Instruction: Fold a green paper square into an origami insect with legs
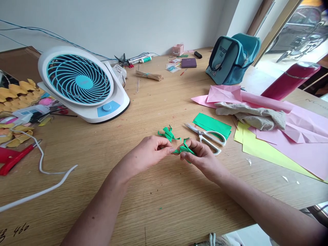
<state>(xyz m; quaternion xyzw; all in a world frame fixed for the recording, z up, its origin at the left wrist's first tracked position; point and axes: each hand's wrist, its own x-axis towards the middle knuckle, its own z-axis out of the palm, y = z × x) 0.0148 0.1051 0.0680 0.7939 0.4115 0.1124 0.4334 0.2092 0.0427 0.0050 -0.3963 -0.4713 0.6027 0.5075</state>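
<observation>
Over the middle of the wooden table (159,191), both of my hands pinch a small cut green paper piece (183,149). My left hand (148,152) grips its left tip with closed fingers. My right hand (202,155) is closed round its right part. Just beyond my left hand, another cut green paper scrap (167,133) lies on the table. White-handled scissors (208,137) rest beside my right hand, partly on a flat green paper sheet (211,123).
A white and blue fan (82,83) stands at the left, with a white cable (43,171) and red tool (12,157) nearer me. Pink paper (302,143), yellow paper (256,145), a grey cloth (252,114), a teal bag (232,58) and a red bottle (289,80) fill the right.
</observation>
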